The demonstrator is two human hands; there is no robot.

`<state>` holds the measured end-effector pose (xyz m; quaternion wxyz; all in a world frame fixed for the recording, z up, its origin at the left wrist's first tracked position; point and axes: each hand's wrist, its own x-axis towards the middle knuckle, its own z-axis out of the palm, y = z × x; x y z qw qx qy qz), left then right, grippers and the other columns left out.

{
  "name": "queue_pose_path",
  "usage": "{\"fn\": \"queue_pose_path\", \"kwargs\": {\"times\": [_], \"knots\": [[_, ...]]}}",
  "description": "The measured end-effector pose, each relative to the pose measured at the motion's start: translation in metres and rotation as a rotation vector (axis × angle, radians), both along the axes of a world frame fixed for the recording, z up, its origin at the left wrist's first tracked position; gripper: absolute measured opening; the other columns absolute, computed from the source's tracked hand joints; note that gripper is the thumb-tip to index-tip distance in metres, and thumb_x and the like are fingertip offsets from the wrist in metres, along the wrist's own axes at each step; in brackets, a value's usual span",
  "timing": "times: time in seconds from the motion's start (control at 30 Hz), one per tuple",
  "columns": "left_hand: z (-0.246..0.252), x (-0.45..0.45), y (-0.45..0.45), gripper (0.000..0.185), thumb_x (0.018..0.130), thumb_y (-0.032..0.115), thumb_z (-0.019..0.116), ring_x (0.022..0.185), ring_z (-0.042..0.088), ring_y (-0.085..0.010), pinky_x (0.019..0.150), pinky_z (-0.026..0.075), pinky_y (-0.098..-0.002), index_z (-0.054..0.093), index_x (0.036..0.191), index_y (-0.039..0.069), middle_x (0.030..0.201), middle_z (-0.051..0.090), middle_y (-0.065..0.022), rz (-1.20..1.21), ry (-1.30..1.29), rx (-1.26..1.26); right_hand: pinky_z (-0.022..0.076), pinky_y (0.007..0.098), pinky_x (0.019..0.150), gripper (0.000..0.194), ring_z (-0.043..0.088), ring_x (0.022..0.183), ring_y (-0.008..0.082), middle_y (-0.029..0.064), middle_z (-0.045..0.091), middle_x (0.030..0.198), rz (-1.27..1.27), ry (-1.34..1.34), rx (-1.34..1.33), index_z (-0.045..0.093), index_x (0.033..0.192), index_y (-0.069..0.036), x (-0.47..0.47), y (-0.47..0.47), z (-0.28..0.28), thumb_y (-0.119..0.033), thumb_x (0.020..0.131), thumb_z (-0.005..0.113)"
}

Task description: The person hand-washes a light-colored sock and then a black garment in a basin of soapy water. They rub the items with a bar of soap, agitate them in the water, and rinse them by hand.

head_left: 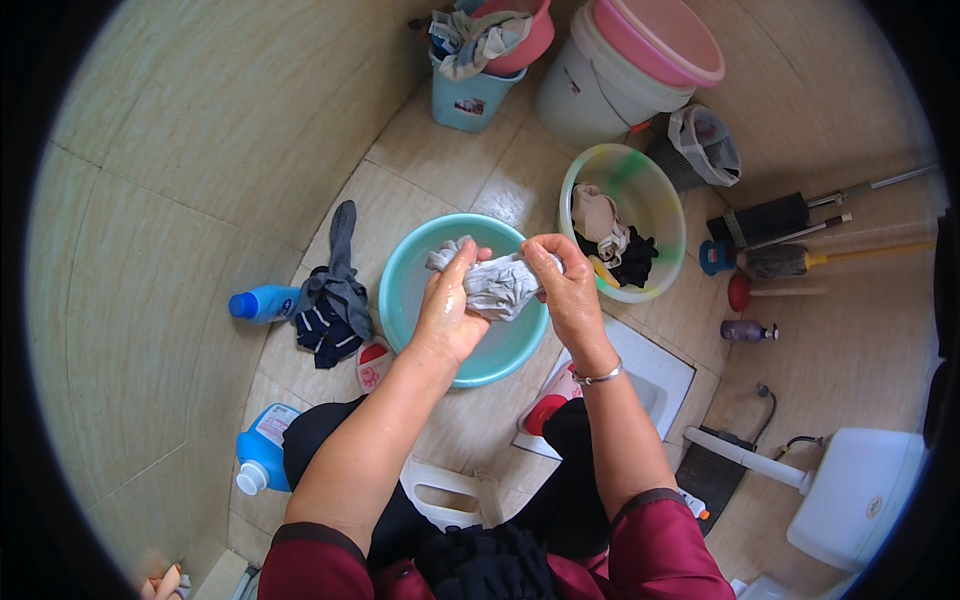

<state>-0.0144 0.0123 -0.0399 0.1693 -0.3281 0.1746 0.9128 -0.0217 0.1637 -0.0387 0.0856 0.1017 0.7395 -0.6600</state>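
A wet, light grey cloth [502, 289], perhaps a sock, is stretched between my two hands above a turquoise plastic basin [391, 300]. My left hand [446, 311] grips its left part, with a bunched end sticking out past the thumb. At the other end, my right hand [566, 285] pinches the cloth between thumb and fingers. Whitish water [491, 360] shows in the basin below. Left of the basin, a dark grey sock [343, 232] lies on the tiles with a navy striped cloth [328, 337]. Both hands look wet.
A translucent basin [667, 255] holding clothes stands right of the turquoise one. Blue bottles [274, 304] stand at the left wall. Behind are a pink basin [697, 52] on a white bucket [570, 97] and a bin [682, 165]. A squat toilet [675, 367] lies to the right.
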Motion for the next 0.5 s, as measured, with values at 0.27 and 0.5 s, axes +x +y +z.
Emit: {"fn": "queue_pose_path", "kwargs": {"times": [0.27, 0.5], "knots": [[-0.003, -0.006, -0.006, 0.017, 0.088, 0.017, 0.066, 0.091, 0.061, -0.0188, 0.082, 0.051, -0.0371, 0.056, 0.099, 0.011, 0.098, 0.061, -0.0050, 0.043, 0.055, 0.103, 0.0451, 0.0200, 0.067, 0.026, 0.054, 0.078, 0.0051, -0.0008, 0.059, 0.090, 0.257, 0.097, -0.241, 0.060, 0.105, -0.004, 0.001, 0.002, 0.012, -0.024, 0.089, 0.066], [-0.016, -0.008, -0.009, 0.023, 0.088, 0.023, 0.067, 0.070, 0.059, -0.0157, 0.061, 0.049, -0.0305, 0.054, 0.098, 0.007, 0.081, 0.059, -0.0038, 0.018, -0.021, -0.102, 0.0465, 0.0236, 0.065, 0.024, 0.055, 0.073, 0.0065, -0.0013, 0.059, 0.078, 0.040, 0.089, -0.041, 0.060, 0.095, -0.003, 0.020, -0.030, 0.031, -0.024, 0.087, 0.068]]}}
